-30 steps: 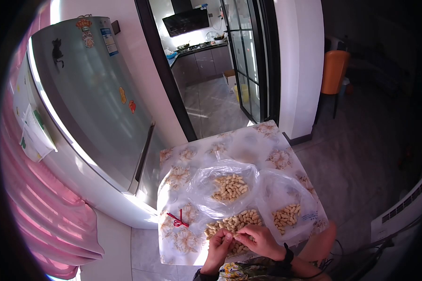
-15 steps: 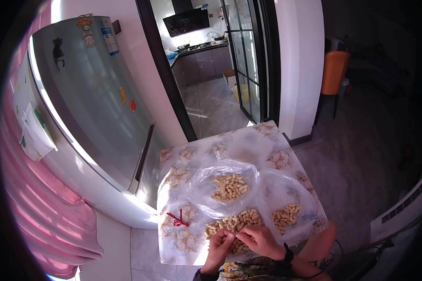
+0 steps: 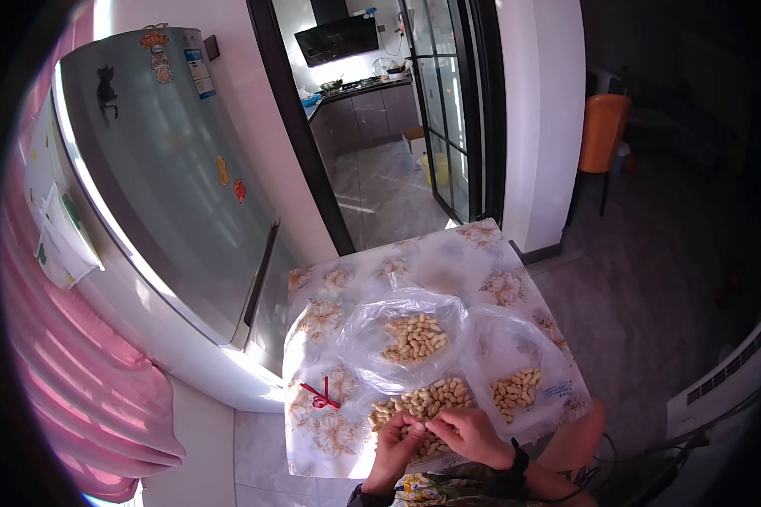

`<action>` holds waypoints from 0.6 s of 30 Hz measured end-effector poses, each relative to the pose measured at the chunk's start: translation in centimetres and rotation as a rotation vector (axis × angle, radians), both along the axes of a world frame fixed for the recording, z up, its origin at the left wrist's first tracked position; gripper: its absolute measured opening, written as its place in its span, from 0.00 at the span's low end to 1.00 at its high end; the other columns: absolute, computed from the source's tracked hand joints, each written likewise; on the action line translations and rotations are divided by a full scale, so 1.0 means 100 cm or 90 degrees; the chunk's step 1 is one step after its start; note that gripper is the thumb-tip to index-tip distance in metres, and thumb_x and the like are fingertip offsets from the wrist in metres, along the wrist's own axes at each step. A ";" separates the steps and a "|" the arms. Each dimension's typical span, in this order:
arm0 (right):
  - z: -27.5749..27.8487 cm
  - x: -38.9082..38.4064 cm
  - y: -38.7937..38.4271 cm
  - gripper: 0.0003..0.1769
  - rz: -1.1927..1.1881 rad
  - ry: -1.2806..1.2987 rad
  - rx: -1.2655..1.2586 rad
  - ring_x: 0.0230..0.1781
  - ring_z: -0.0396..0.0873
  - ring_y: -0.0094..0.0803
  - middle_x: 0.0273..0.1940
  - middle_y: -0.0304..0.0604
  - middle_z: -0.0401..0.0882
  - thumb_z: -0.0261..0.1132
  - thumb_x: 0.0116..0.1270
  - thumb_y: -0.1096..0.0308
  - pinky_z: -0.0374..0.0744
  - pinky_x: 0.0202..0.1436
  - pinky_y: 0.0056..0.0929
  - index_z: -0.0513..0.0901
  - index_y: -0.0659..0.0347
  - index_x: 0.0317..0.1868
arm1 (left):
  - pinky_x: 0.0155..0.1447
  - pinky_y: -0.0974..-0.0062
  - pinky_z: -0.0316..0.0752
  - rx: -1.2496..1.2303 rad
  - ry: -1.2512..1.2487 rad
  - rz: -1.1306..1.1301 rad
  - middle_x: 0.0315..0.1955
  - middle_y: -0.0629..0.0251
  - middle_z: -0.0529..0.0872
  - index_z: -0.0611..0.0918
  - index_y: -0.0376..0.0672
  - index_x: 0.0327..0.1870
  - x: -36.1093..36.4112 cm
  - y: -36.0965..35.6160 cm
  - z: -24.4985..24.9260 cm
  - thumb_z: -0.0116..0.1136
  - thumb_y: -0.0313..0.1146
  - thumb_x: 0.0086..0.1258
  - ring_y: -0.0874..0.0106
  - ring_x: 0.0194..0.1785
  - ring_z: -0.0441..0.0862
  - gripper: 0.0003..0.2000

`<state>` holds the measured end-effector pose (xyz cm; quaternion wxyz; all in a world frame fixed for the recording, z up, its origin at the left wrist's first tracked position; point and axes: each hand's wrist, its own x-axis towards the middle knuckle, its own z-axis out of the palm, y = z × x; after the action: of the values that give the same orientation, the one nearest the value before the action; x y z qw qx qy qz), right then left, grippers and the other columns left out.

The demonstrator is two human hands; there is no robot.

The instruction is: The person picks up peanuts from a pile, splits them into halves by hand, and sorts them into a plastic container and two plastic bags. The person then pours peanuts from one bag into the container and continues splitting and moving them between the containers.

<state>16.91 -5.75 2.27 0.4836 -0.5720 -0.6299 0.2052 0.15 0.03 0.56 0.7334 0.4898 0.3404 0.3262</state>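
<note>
My left hand (image 3: 396,445) and my right hand (image 3: 470,434) meet fingertip to fingertip above a loose pile of unshelled peanuts (image 3: 438,395) at the near side of the table. Both are closed in a pinch on a peanut (image 3: 426,424), mostly hidden by the fingers. Behind the pile, a clear plastic bag (image 3: 360,355) lies spread open with more peanuts (image 3: 415,340) inside. To the right, a second plastic bag (image 3: 496,338) holds a smaller heap of peanuts (image 3: 517,390). A dark band circles my right wrist.
A flowered cloth covers the table (image 3: 321,321). Red-handled scissors (image 3: 320,395) lie on its left side. A tall refrigerator (image 3: 161,169) stands to the left beside a pink curtain (image 3: 76,380). Beyond the table, a glass door (image 3: 440,101) opens to a kitchen; an orange chair (image 3: 604,131) stands at right.
Almost nothing differs. My hands stay pinched together over the pile, with only slight finger movement; the bags and scissors are where they were.
</note>
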 end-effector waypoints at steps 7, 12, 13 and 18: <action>0.000 -0.002 0.000 0.12 -0.010 0.035 -0.010 0.25 0.81 0.42 0.26 0.47 0.80 0.69 0.68 0.62 0.76 0.28 0.37 0.80 0.62 0.35 | 0.30 0.87 0.61 -0.072 -0.030 0.038 0.29 0.77 0.74 0.74 0.44 0.49 0.004 0.001 0.008 0.52 0.33 0.79 0.86 0.28 0.68 0.05; -0.005 -0.002 0.001 0.10 0.000 0.073 -0.008 0.29 0.84 0.40 0.30 0.45 0.83 0.70 0.67 0.64 0.79 0.31 0.33 0.81 0.61 0.40 | 0.31 0.87 0.62 -0.084 -0.044 0.019 0.30 0.75 0.76 0.74 0.45 0.52 0.003 0.002 0.002 0.48 0.31 0.80 0.86 0.30 0.70 0.06; -0.005 -0.002 0.001 0.10 -0.001 0.072 -0.006 0.29 0.84 0.39 0.31 0.45 0.84 0.69 0.67 0.65 0.79 0.32 0.33 0.80 0.61 0.41 | 0.30 0.87 0.63 -0.087 -0.023 0.032 0.29 0.74 0.76 0.74 0.45 0.52 0.005 0.000 0.005 0.48 0.31 0.80 0.85 0.29 0.70 0.06; -0.004 -0.003 0.001 0.10 -0.008 0.074 0.001 0.31 0.85 0.39 0.33 0.46 0.85 0.69 0.67 0.66 0.80 0.33 0.32 0.80 0.61 0.43 | 0.31 0.87 0.65 -0.068 -0.009 0.027 0.28 0.73 0.76 0.75 0.44 0.53 0.004 0.000 0.005 0.48 0.31 0.81 0.84 0.28 0.70 0.06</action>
<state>16.62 -5.68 1.84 0.5213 -0.5628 -0.5971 0.2346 0.56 0.03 1.05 0.7536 0.4403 0.3627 0.3266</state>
